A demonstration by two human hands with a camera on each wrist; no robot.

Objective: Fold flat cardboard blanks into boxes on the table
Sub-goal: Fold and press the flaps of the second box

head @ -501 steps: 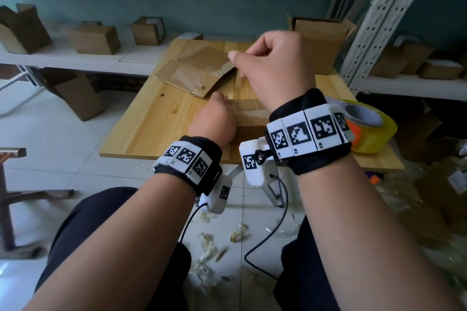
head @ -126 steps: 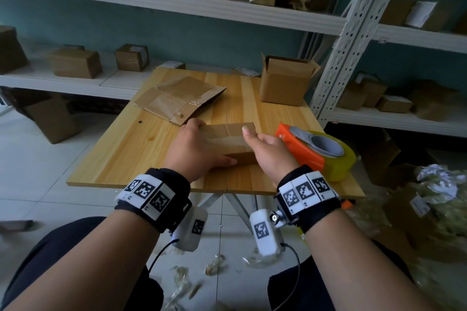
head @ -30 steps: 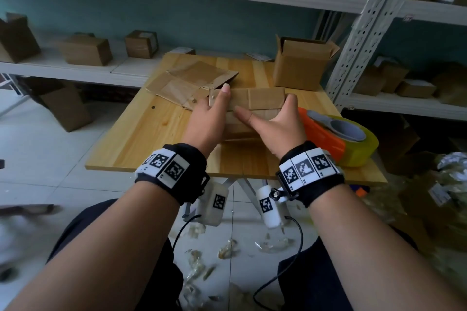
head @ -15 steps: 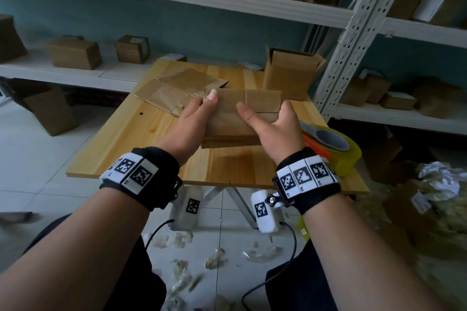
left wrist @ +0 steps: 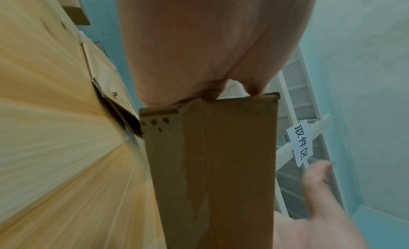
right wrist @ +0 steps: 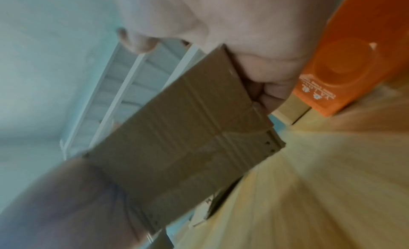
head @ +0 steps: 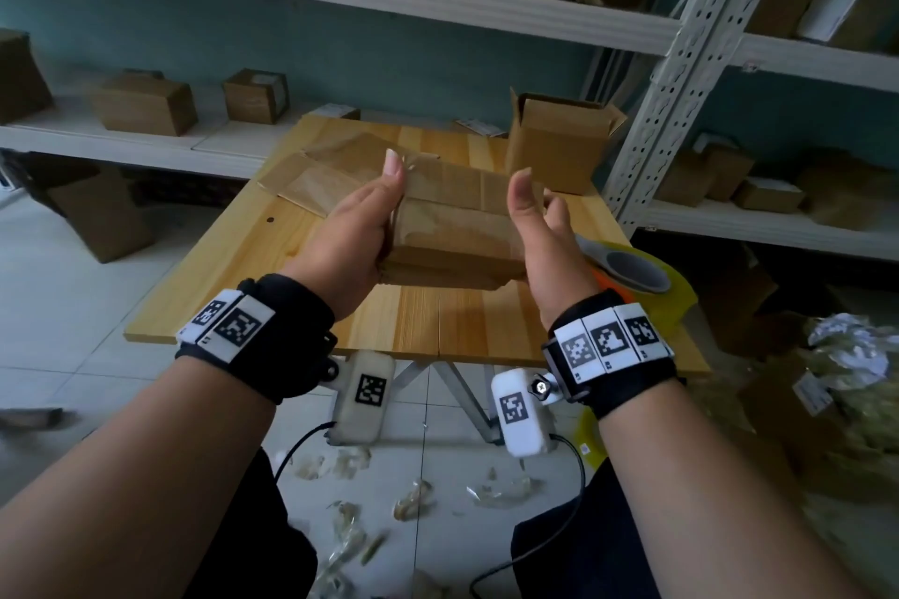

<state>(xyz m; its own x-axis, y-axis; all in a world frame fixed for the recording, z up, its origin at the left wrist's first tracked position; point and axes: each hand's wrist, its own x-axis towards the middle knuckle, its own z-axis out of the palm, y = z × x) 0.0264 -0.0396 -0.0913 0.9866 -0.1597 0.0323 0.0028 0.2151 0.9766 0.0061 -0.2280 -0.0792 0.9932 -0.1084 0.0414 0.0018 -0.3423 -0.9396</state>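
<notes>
A partly folded brown cardboard box (head: 452, 229) hangs in the air above the wooden table (head: 438, 321). My left hand (head: 360, 229) grips its left end, thumb straight up along the near face, fingers hidden behind. My right hand (head: 545, 234) holds the right end, thumb raised off the card and fingers curled round the far side. The left wrist view shows the box (left wrist: 210, 165) end-on below my left hand (left wrist: 199, 42). In the right wrist view my right hand (right wrist: 243, 34) wraps the edge of the box (right wrist: 177, 130). Flat blanks (head: 316, 175) lie behind on the table.
An open-topped cardboard box (head: 559, 146) stands at the table's back right. An orange tape dispenser (head: 632, 268) with a yellow roll sits at the right edge. A white perforated shelf post (head: 681, 63) rises beside it. Shelves with boxes run behind; scraps litter the floor.
Over the last second both hands have lifted the box off the table toward me. My hands have slid out to its two ends, and the right thumb has come off the card.
</notes>
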